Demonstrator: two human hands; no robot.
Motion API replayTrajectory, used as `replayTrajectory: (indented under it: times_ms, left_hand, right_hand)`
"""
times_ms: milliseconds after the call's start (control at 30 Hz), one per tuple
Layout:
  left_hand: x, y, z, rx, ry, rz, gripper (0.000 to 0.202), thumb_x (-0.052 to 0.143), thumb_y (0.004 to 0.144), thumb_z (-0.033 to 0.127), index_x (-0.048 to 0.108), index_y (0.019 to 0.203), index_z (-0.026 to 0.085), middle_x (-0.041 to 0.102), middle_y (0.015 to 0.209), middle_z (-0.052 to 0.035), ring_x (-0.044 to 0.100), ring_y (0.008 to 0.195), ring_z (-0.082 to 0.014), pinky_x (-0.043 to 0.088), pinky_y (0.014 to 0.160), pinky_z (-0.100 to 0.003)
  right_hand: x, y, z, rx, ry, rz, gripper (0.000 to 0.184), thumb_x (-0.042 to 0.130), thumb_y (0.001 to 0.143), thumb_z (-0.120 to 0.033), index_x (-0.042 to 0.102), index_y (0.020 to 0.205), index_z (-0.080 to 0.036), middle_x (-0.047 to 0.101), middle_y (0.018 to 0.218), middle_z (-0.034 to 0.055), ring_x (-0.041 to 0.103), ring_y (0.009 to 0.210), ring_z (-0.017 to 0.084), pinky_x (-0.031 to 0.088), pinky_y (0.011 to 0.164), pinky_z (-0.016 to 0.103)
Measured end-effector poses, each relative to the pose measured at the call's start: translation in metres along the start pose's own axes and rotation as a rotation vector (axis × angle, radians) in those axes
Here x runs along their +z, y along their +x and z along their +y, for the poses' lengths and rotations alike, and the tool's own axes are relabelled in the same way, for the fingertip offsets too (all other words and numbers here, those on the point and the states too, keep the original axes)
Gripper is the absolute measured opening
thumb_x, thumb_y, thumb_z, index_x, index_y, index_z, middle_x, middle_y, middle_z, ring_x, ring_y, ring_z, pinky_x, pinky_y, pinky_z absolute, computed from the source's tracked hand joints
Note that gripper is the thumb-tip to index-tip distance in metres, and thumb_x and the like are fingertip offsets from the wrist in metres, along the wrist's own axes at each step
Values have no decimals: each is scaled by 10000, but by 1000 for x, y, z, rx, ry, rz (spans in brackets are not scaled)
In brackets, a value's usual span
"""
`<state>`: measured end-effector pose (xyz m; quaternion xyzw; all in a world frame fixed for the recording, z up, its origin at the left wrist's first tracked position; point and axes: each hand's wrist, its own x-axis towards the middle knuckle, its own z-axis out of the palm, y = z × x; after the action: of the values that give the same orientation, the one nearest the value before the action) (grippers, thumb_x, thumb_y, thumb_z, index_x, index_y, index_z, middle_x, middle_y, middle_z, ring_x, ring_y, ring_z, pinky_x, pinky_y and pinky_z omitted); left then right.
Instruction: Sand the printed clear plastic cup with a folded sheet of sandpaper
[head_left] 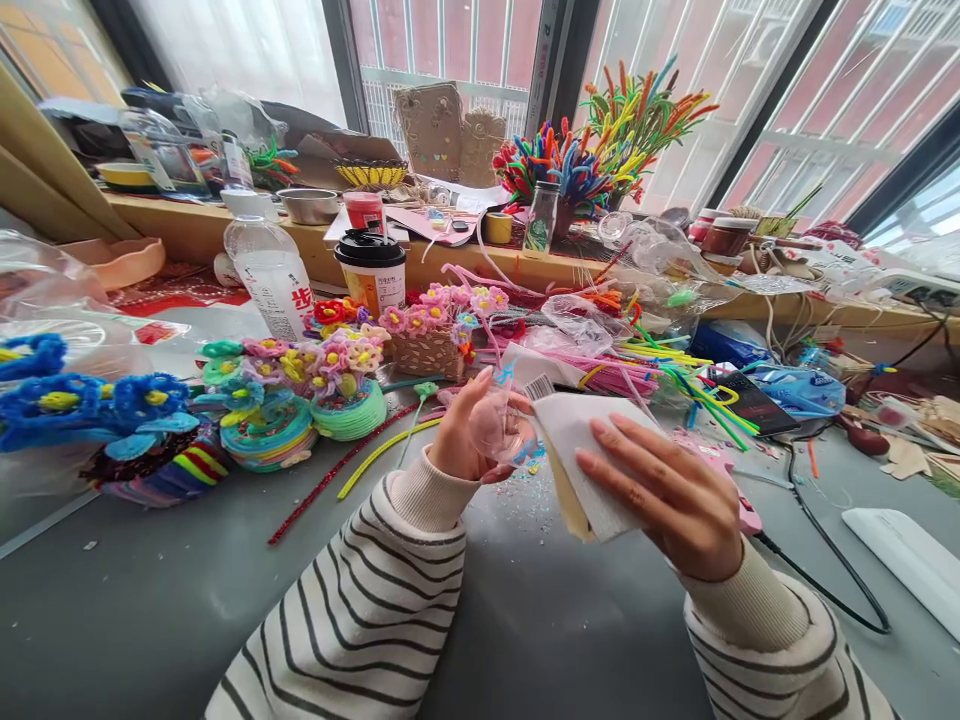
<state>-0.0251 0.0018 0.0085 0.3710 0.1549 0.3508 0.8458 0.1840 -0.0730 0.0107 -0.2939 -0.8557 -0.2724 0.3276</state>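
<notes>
**Two busy hands, one see-through thing**

I see the left hand curl around a clear plastic piece with blue marks, just above the desk. That grip is closed but looks gentle, maybe because the plastic is thin. The right hand is closed on a folded white paper, fingers on top, thumb hidden. Its edge is next to the plastic, perhaps so both stay easy to see.

Fuzzy flower pots stand upright on the left, probably so their petals don't get squashed.

A water bottle has big red writing, turned too far for me to read. The coffee cup has tiny words. I spot a barcode, and a green label on a little glass bottle.
</notes>
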Motion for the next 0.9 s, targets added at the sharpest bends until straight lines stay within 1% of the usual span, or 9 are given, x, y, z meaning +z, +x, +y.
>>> replayTrajectory:
  times_ms: [67, 200, 367, 500, 633, 700, 767, 900]
  left_hand:
    - [0, -1, 0, -34, 37, -18, 525, 428, 679, 650, 595, 723, 154, 549, 462, -16, 398, 226, -81, 188, 205, -164]
    - [0, -2, 1, -58, 34, 18, 536, 401, 680, 666, 579, 712, 161, 544, 451, -24, 397, 227, -90, 174, 205, -172]
    - [0, -2, 3, -95, 87, 24, 529, 398, 690, 655, 578, 696, 157, 523, 438, -21, 385, 234, -81, 157, 211, -167]
    - [-1, -3, 3, -101, 72, 75, 531, 406, 687, 657, 566, 706, 151, 530, 434, -21, 383, 230, -82, 152, 216, -168]
    - [-3, -4, 3, -135, 117, 49, 547, 352, 732, 629, 565, 721, 126, 503, 418, -20, 387, 237, -84, 153, 223, -166]
    - [-4, -4, 4, -130, 102, 70, 543, 327, 747, 619, 558, 720, 128, 520, 438, -24, 381, 233, -78, 153, 227, -170]
    - [-4, -4, 4, -134, 81, 77, 532, 321, 752, 614, 551, 718, 135, 530, 450, -25, 378, 231, -76, 148, 229, -175]
    - [-4, -4, 4, -191, 124, 49, 556, 321, 738, 634, 559, 694, 134, 503, 407, -23, 388, 235, -87, 130, 231, -177]
  right_hand:
    - [-1, -1, 0, 38, -20, 26, 391, 367, 839, -73, 528, 1187, -149, 541, 1226, 111, 470, 1167, 248, 481, 906, 401]
    - [-2, -2, 1, -14, -15, -27, 392, 378, 842, -92, 510, 1207, -149, 532, 1238, 101, 455, 1180, 252, 488, 896, 385]
    - [-2, 0, 0, 62, -26, 0, 404, 343, 844, -73, 521, 1195, -165, 546, 1222, 105, 465, 1173, 234, 479, 907, 396]
    - [-4, 0, -1, 1, 16, -55, 387, 362, 850, -90, 514, 1200, -154, 547, 1221, 100, 450, 1186, 234, 483, 906, 381]
    - [-3, 0, -4, 48, -17, -9, 380, 350, 855, -88, 533, 1181, -156, 557, 1207, 109, 475, 1162, 239, 488, 892, 397]
    - [-2, 0, -6, 23, -10, -24, 382, 362, 854, -96, 516, 1199, -150, 541, 1226, 110, 460, 1176, 245, 486, 897, 394]
    - [-1, 0, -8, 12, -12, -39, 384, 380, 850, -100, 506, 1210, -148, 536, 1233, 106, 458, 1178, 243, 482, 904, 384]
    - [-1, 1, -8, 61, -56, -3, 386, 366, 846, -77, 529, 1187, -155, 555, 1210, 108, 492, 1144, 236, 481, 901, 386]
